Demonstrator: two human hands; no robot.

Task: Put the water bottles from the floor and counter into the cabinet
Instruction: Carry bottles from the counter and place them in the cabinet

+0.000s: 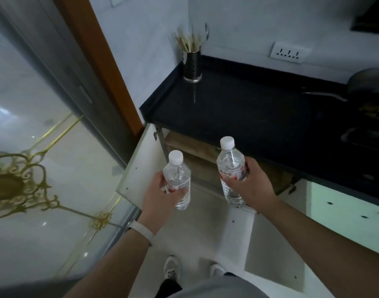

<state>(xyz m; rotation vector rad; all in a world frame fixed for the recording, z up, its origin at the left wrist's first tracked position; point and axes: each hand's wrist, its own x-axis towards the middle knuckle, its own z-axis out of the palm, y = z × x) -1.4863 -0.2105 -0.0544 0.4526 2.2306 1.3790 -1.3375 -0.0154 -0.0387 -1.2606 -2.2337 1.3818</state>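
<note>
Beyond both upright bottles, the open cabinet (197,160) lies far (left hand (160,194) clasps left bottle (177,179), right hand (252,186) clasps right bottle (231,168)).

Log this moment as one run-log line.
left hand: holds bottle | right hand: holds bottle | cabinet: doors open | bottles upright, capped, not yet inside

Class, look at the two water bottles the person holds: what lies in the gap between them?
In the head view, nothing fills the gap between the left bottle and right bottle; only the open cabinet interior shows behind.

Home kitchen: counter (238,108), wok (369,84), chopsticks (189,40)
</note>
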